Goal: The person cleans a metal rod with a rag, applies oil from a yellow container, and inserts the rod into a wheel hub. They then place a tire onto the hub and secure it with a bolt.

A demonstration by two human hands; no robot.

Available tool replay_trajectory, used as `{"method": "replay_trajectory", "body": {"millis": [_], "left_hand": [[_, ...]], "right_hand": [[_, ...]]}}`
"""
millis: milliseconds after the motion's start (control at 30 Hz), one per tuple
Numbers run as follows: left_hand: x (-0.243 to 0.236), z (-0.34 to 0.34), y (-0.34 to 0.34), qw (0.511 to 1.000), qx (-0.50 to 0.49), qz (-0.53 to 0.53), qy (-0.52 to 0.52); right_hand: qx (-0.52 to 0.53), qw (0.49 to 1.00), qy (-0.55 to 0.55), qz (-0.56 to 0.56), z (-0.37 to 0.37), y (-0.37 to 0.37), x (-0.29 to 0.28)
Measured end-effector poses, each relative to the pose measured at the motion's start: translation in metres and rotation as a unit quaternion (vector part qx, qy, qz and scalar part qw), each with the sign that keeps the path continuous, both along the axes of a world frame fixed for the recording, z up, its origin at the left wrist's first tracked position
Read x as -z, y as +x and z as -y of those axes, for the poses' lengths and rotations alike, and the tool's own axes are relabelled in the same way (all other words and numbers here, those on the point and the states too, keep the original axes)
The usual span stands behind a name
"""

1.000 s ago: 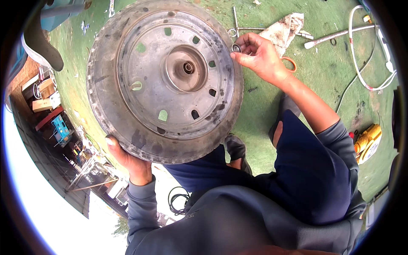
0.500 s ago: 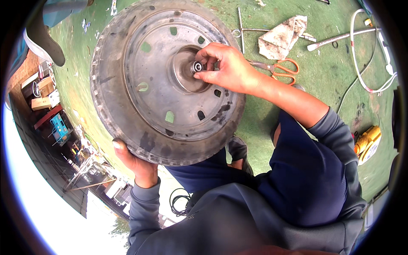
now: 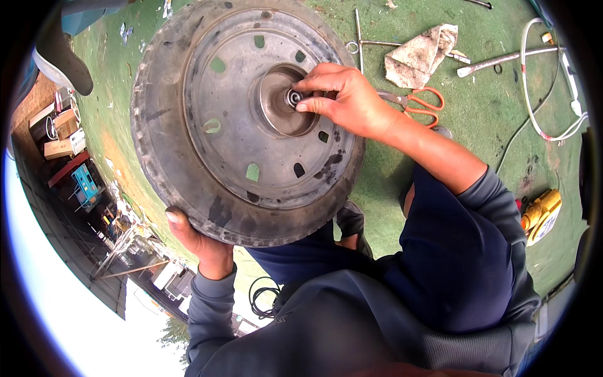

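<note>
The right hand (image 3: 348, 100) is in at the hub (image 3: 290, 100) now; a second ago it was out over the green floor (image 3: 490, 125) beside the thin metal rods (image 3: 359, 38), picking at something small, and half a second ago it had only just reached the centre of the wheel (image 3: 245, 122); now the fingertips (image 3: 301, 107) are pinched together on a small ring-shaped metal part (image 3: 293, 98) sitting at the bore; my read is that the piece fetched from the floor is being seated on the hub. The wheel itself has barely shifted; it is held up on edge, disc face toward the camera, tyre rim propped above the knees. The left hand (image 3: 201, 242) grips the lower edge of the tyre as before, fingers curled under it, thumb showing on the tread.

Hard to make out: whether that little part is a bearing, a nut or a washer, since the fingers cover most of it; the left palm is hidden behind the tyre. Off toward the far edge of the floor lie a crumpled rag (image 3: 418, 53) and orange-handled scissors (image 3: 418, 103), the blades half hidden by the wrist; a white hose (image 3: 534, 107) runs out of view at the right edge; a yellow tool (image 3: 540, 213) is partly cut off there too.
</note>
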State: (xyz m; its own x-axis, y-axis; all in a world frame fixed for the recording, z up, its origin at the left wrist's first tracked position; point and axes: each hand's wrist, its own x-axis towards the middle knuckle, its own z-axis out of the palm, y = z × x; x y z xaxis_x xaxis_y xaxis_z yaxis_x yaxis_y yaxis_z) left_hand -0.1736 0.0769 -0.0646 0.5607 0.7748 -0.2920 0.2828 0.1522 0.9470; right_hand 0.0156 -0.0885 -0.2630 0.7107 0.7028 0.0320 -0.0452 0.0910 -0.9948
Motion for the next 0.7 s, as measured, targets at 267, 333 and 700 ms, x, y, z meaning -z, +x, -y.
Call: {"method": "replay_trajectory", "body": {"millis": [267, 333, 700], "left_hand": [[-0.001, -0.005, -0.005, 0.999, 0.021, -0.023, 0.027], [-0.002, -0.003, -0.004, 1.0, 0.01, -0.011, 0.019], [-0.011, 0.002, 0.001, 0.998, 0.039, -0.017, 0.042]], "right_hand": [[0.01, 0.997, 0.013, -0.076, -0.003, -0.003, 0.0], [0.004, 0.996, 0.014, -0.089, -0.004, -0.001, 0.0], [0.021, 0.992, -0.011, -0.121, -0.003, 0.003, -0.006]]}}
